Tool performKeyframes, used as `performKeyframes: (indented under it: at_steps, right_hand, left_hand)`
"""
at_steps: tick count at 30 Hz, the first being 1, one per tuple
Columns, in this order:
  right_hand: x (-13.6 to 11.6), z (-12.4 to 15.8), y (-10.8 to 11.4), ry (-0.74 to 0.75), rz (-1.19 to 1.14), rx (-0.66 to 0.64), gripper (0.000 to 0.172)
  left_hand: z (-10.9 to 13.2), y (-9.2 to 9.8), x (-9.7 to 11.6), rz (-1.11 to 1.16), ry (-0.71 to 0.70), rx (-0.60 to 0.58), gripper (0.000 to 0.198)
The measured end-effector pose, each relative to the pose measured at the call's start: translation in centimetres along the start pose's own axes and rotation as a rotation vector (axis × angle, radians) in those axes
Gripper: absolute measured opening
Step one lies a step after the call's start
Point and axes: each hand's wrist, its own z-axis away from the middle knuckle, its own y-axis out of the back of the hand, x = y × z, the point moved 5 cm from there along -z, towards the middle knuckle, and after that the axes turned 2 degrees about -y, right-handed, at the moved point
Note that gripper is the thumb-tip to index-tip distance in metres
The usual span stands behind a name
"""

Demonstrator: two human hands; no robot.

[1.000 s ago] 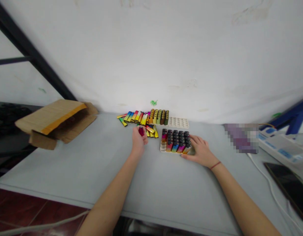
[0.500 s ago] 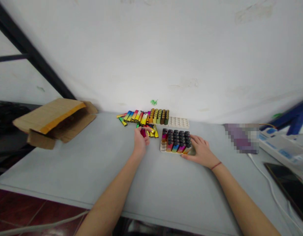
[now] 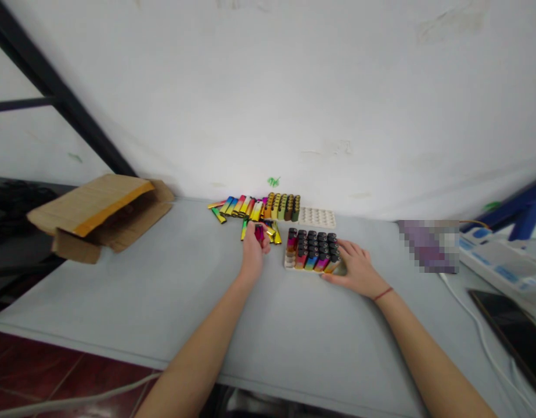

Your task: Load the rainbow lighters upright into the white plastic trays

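My left hand [image 3: 254,247] is closed around a magenta lighter [image 3: 259,232], just left of a white tray [image 3: 289,262]. Upright lighters [image 3: 312,251] with black tops and colourful shiny bodies fill most of that tray; a few holes show at its front left. Against the tray's right side rests my right hand [image 3: 357,267], its thumb at the front corner and its fingers along the side, gripping it. Behind the left hand lies a loose pile of shiny lighters [image 3: 239,206], partly hidden by that hand.
At the back, gold-topped lighters [image 3: 283,206] stand upright beside a white holed tray [image 3: 317,216]. An open cardboard box [image 3: 106,203] lies at the left. On the right are a dark phone [image 3: 511,331], a white cable [image 3: 472,316] and a pale plastic case [image 3: 503,261]. A wall borders the table.
My left hand has moved slightly right, toward the front tray, with the magenta lighter in it, and its fingers have curled in more. My right hand has stayed at the tray.
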Motion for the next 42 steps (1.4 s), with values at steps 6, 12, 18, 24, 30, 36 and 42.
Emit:
performKeyframes:
  at_steps: [6,12,18,24,30,36,42]
  right_hand:
    - [-0.1,0.0,0.0,0.000,0.004,-0.005,0.075]
    - [0.0,-0.1,0.0,-0.005,0.002,-0.007,0.075]
    - [-0.1,-0.1,-0.1,-0.001,-0.004,-0.005,0.075]
    - [-0.1,-0.1,0.0,-0.007,0.019,-0.011,0.073]
    - [-0.3,-0.1,0.0,0.003,0.016,0.004,0.073]
    - [-0.3,0.0,0.0,0.010,0.009,0.015,0.074]
    - [-0.3,-0.1,0.0,0.007,0.005,-0.003,0.074]
  left_hand:
    - [1.1,-1.0,0.5,-0.221,-0.271,-0.218,0.020]
    - [1.5,-1.4,1.4,-0.605,-0.496,-0.385,0.024]
    - [1.5,-1.6,1.9,-0.825,-0.574,-0.480,0.029]
    - [1.2,-1.3,1.5,-0.831,-0.601,-0.492,0.029]
    - [1.8,-1.7,2.2,-0.832,-0.757,-0.552,0.023]
    - [2.2,-1.9,2.0,-0.928,-0.831,-0.629,0.021]
    - [2.1,-1.6,2.3,-1.014,-0.885,-0.608,0.016]
